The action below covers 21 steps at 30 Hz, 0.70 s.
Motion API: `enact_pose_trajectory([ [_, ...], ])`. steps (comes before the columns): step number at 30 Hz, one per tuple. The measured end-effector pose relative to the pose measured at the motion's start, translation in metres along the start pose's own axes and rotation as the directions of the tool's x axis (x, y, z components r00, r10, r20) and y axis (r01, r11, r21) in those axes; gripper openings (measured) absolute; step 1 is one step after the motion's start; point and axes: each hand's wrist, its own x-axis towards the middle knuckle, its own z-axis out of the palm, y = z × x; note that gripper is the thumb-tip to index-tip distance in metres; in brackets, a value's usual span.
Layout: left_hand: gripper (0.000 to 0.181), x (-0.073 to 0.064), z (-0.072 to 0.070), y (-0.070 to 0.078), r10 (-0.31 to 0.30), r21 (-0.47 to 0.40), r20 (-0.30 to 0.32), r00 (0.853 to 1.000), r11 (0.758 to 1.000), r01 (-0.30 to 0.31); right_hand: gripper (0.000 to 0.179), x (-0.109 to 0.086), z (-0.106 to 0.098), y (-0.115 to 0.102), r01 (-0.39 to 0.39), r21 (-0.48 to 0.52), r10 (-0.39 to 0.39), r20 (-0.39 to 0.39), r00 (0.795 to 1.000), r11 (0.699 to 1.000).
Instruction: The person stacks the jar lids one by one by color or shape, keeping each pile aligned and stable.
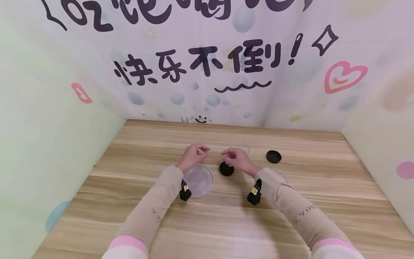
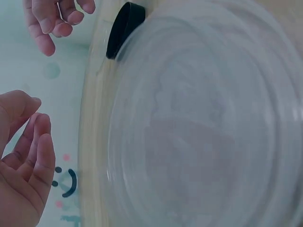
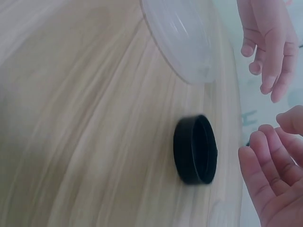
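Note:
My left hand (image 1: 195, 155) is raised over the table behind a round translucent plastic dish or lid (image 1: 198, 181). Its fingers are loosely bent, the thumb close to the fingertips, and nothing shows between them. Opposite it, my right hand (image 1: 238, 159) hovers with relaxed, slightly bent fingers, also holding nothing visible. A shallow round black cap (image 1: 226, 169) lies on the table just below the right hand; in the right wrist view the black cap (image 3: 195, 149) shows its hollow side. The hands are apart from each other.
Another round black cap (image 1: 274, 157) lies further right. A clear round piece (image 1: 242, 146) is partly hidden behind the right hand, and one more clear round piece (image 1: 280, 175) by the right forearm. Printed cloth walls (image 1: 200, 100) enclose the wooden table (image 1: 220, 230).

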Motion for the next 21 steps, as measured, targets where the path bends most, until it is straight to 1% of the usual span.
enact_pose_trajectory([
  [5,0.019,0.007,0.009,0.011,-0.002,-0.015,0.026,1.0,1.0,0.002,0.022,-0.005,-0.014,0.008,-0.022,0.026,0.023,-0.038,0.999,0.999],
  [10,0.019,0.014,0.018,0.02,0.01,0.009,0.032,0.999,1.0,-0.01,0.025,-0.008,-0.027,0.014,-0.03,0.075,0.034,-0.048,0.998,0.997],
  [18,0.022,0.023,0.032,0.031,0.029,0.028,0.039,0.999,0.999,-0.03,0.029,-0.011,-0.049,0.021,-0.091,0.047,0.094,-0.063,0.994,0.995],
  [21,0.023,0.027,0.039,0.033,0.029,0.021,0.043,0.999,0.999,-0.03,0.03,-0.011,-0.055,0.025,-0.098,0.027,0.099,-0.084,0.992,0.995],
])
